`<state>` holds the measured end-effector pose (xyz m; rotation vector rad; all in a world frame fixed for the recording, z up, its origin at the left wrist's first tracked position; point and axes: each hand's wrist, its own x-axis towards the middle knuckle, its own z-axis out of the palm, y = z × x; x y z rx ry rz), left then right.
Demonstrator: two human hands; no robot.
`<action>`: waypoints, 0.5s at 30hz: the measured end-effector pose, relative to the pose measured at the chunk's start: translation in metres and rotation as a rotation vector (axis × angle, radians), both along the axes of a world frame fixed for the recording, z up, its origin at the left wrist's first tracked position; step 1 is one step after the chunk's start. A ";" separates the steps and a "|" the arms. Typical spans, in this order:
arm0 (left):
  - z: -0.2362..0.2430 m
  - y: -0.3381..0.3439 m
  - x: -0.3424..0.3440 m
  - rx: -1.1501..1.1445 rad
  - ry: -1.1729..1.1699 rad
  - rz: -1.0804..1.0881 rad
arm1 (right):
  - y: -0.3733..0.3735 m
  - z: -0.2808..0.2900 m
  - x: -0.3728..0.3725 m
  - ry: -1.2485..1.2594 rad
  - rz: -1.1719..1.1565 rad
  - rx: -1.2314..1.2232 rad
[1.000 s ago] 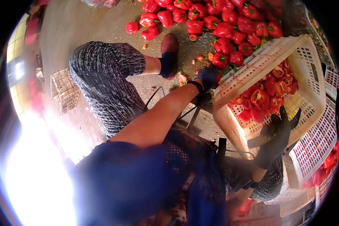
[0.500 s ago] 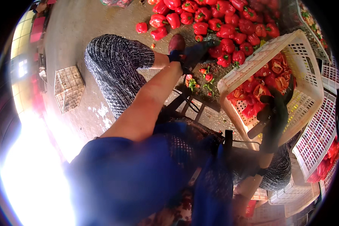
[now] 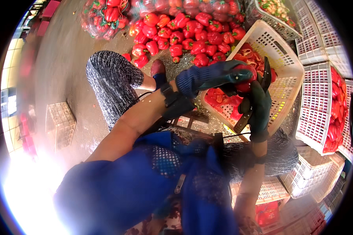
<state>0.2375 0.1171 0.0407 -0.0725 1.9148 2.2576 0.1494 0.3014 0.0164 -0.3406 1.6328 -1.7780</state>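
My left hand [image 3: 219, 75], in a dark glove with a blue knitted cuff, is closed around a red bell pepper [image 3: 246, 83]. My gloved right hand [image 3: 260, 107] meets it from the right and grips a knife [image 3: 267, 74]. The dark blade rises beside the pepper, and the handle's end sticks out below the fingers. Where the blade touches the pepper is hidden by the gloves. Under both hands a pale plastic crate [image 3: 292, 67] leans tilted, holding cut red pepper pieces [image 3: 224, 102].
Whole red peppers [image 3: 196, 33] lie heaped on the floor ahead, with filled net bags [image 3: 106, 19] behind. A crate of scraps [image 3: 276, 12] stands at the far right. White crates [image 3: 313, 105], one holding red peppers, line the right side. Another crate [image 3: 61, 123] sits at left.
My left hand has come back from the floor pile, now holding a pepper over the crate. My right hand has risen to meet it with the knife. The view has shifted.
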 end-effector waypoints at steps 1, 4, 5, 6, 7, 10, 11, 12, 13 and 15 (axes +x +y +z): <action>-0.001 0.007 -0.001 0.102 -0.022 0.031 | 0.001 0.003 0.002 0.078 -0.018 -0.016; 0.008 0.019 0.004 0.283 -0.079 0.121 | 0.009 0.027 0.008 0.061 0.009 -0.026; 0.010 0.023 0.007 0.320 -0.098 0.150 | 0.013 0.034 0.010 0.011 0.032 -0.027; 0.011 0.028 0.009 0.139 0.023 0.192 | 0.016 0.030 0.011 0.034 0.023 -0.071; 0.010 0.033 0.011 -0.042 0.145 0.233 | 0.019 0.022 0.011 0.056 0.013 -0.116; 0.013 0.039 0.006 -0.827 0.571 0.253 | 0.032 0.021 0.010 -0.198 0.033 -0.172; 0.015 0.040 0.004 -1.134 0.718 0.239 | 0.034 0.022 0.008 -0.337 0.048 -0.181; 0.010 0.046 0.003 -1.109 0.760 0.222 | 0.031 0.021 0.011 -0.288 0.022 -0.181; 0.008 0.051 0.005 -0.960 0.754 0.251 | 0.031 0.024 0.013 -0.309 -0.008 -0.171; 0.006 0.060 0.009 -0.654 0.736 0.301 | 0.033 0.037 0.017 -0.349 -0.075 -0.148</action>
